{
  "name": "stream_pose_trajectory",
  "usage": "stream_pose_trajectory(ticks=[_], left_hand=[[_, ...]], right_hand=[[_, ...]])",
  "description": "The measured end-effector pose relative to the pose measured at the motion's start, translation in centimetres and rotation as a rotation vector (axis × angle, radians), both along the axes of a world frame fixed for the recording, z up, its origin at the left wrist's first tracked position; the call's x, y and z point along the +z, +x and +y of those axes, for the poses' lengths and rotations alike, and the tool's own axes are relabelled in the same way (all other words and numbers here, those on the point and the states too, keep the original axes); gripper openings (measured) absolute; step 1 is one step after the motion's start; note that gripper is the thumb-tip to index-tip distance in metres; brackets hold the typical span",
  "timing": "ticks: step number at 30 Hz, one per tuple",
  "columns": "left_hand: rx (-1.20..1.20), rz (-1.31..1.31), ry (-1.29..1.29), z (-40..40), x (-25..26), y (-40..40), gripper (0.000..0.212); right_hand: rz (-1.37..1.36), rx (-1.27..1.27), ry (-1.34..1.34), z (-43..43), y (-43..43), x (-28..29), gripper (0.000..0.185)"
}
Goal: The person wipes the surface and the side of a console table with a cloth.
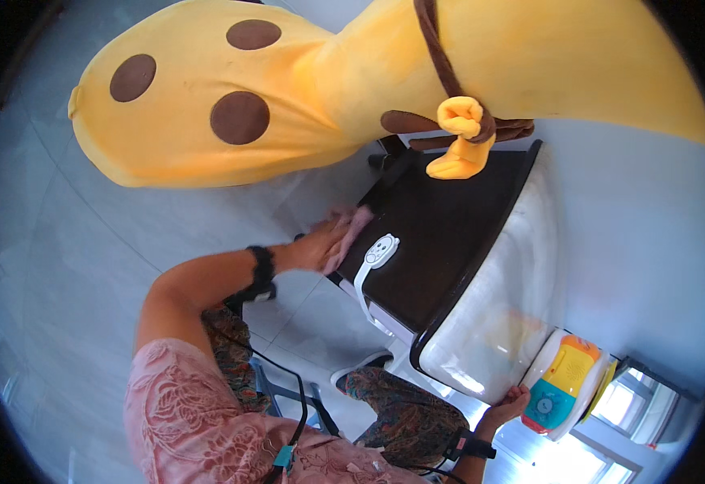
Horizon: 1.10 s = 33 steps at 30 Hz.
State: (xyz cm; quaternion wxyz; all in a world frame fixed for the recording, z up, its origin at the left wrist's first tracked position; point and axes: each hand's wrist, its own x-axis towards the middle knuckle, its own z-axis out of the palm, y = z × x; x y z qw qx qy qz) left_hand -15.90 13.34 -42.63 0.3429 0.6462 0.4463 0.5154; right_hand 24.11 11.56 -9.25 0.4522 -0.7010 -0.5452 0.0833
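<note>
My left hand (319, 245), slightly blurred, presses a pink cloth (350, 239) against the edge of a dark brown cabinet surface (443, 224). Beside the cloth, a white child-safety latch (381, 251) with an animal face is fixed to that surface, its strap bending over the edge. A glossy pale panel (491, 290) with a dark rim adjoins the brown surface. At the panel's lower corner is my right hand (508, 405), fingers curled and touching or very near the corner. Close by it sits a colourful plastic toy (561, 384) in yellow, teal and orange.
A large yellow plush (171, 133) with brown spots stretches across the top, a small yellow part (461, 151) hanging over the cabinet. A blue-grey stool frame (301, 396) is near my legs. Black cables (298, 387) run along my body. Pale tiled floor (86, 242) lies left.
</note>
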Motion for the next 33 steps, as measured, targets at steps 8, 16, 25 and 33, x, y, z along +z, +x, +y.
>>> stream_pose_trajectory(ticks=[8,16,25,33], left_hand=[[0.267,-0.055,0.363,17.4,3.1,-1.4,0.016],[0.104,-0.117,0.041,3.3,2.0,-0.2,0.046],[0.147,-0.468,-0.219,-2.5,-2.2,2.6,0.043],[0.178,-0.473,-0.397,-1.9,-7.5,3.0,0.043]], right_hand=[[0.057,0.003,0.024,0.3,-1.0,-0.2,0.042],[-0.112,0.019,0.02,-0.1,-0.3,-0.2,0.039],[-0.173,-0.014,0.019,-0.1,-0.8,-0.4,0.038],[-0.301,-0.082,0.006,0.1,-0.6,-0.5,0.035]])
